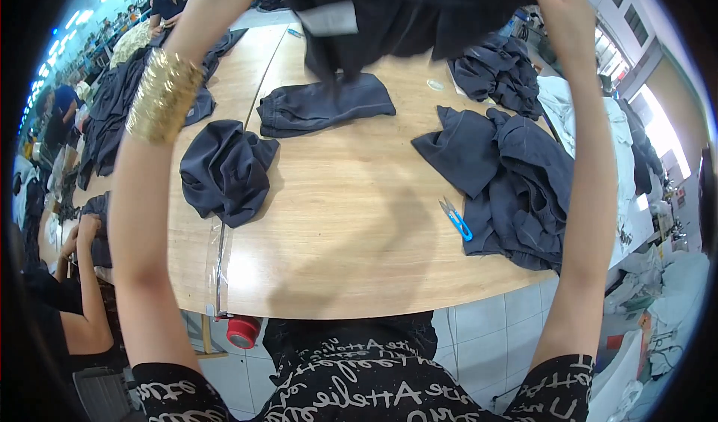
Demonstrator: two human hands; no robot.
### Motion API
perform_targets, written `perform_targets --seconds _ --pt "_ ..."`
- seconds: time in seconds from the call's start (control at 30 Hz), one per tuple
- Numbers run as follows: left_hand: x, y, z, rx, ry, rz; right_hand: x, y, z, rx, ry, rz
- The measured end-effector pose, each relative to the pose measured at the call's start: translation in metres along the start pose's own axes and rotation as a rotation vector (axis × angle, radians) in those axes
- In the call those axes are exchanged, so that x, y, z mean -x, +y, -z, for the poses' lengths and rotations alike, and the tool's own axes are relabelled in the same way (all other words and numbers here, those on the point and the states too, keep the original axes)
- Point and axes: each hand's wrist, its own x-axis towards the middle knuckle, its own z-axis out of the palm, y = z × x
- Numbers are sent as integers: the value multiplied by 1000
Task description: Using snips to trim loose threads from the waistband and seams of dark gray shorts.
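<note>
The right grip (565,7) is clamped on one end of a dark garment (407,18), its fingers closed round the edge; whether the left grip is clamped too I cannot tell, as it lies past the top edge above the left forearm (146,197); the garment is up in the air over the far side of the bench (344,272), stretched sideways with its lower part hanging loose and blurred, a hold that probably lets the cloth drop free of its creases; a pale patch (330,19) shows on its left part; beneath it lies a flattened dark piece (329,106), perhaps laid so to keep it neat, while a bunched one (226,169) sits nearer on the left; blue snips (461,226) rest just beside the right-hand heap (527,190), likely for easy reach.
</note>
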Motion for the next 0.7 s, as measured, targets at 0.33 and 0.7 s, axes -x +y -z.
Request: perform_targets --seconds 0.33,0.7 --pt "15 -22 -45 298 -334 511 24 -12 -57 -9 -793 -509" --pt "-7 27 -48 131 16 115 42 -30 -36 179 75 86"
